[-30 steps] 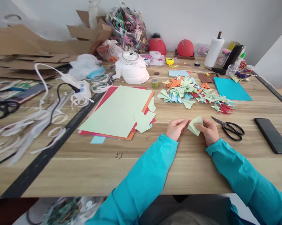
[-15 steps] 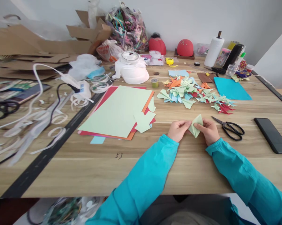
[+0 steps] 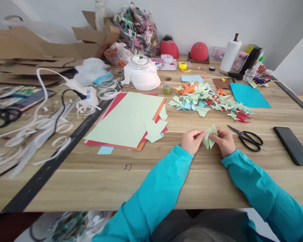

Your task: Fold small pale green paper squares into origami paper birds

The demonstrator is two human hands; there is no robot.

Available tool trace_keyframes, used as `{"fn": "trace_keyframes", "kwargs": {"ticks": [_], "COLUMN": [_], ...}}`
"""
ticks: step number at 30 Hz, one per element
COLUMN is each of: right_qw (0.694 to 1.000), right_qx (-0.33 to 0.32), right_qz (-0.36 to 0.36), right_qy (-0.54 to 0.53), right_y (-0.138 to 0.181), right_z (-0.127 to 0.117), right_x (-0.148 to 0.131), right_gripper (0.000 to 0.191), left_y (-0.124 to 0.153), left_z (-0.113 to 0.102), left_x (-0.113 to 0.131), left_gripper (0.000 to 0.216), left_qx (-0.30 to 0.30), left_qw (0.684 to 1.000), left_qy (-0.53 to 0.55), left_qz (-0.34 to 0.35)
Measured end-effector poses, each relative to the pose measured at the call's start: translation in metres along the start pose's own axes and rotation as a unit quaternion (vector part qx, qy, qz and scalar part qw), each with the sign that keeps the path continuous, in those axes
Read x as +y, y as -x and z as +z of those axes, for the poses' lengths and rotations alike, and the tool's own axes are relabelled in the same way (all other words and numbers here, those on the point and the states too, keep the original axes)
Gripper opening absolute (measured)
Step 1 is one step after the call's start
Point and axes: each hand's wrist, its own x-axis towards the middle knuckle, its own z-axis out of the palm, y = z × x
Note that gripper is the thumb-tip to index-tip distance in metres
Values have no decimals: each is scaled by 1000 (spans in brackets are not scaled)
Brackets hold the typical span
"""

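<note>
Wooden tabletop (image 3: 91, 181) underlies folded paper (image 3: 210, 142) pinched between both hands (image 3: 191, 141) (image 3: 225, 142).

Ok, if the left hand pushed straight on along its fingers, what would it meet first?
The left hand would first press into the folded pale green paper, which it holds; just past that, probably the right hand, though depth is unclear in this single view.

Turquoise sleeves (image 3: 155, 183), loose, creased; cuffs (image 3: 185, 152) gathered; dark grey clothing (image 3: 204, 223); hands (image 3: 191, 140) bare.
</note>
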Motion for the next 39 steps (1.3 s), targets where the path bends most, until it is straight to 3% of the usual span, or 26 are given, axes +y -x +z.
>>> {"fn": "trace_keyframes", "kwargs": {"ticks": [6,12,26,33,39], "right_qw": [1000,1000,999,999,997], "right_qx": [-13,5,3,-35,-69], "right_qz": [7,13,-17,0,10], "right_qy": [-6,-6,39,17,29], "right_y": [1,0,-1,1,1], "right_z": [1,0,-1,0,-1], "right_x": [-2,1,2,-2,-3], "right_gripper": [19,22,24,21,22], "left_y": [1,0,-1,-1,-2], "left_z": [0,1,0,-5,-7], "left_x": [1,-3,-2,6,5], "left_gripper": [28,19,20,13,11], "left_qx": [9,1,-36,-28,-28], "left_qw": [999,999,992,995,990], "left_qy": [-36,36,104,21,35], "left_qz": [17,12,-58,89,130]}}
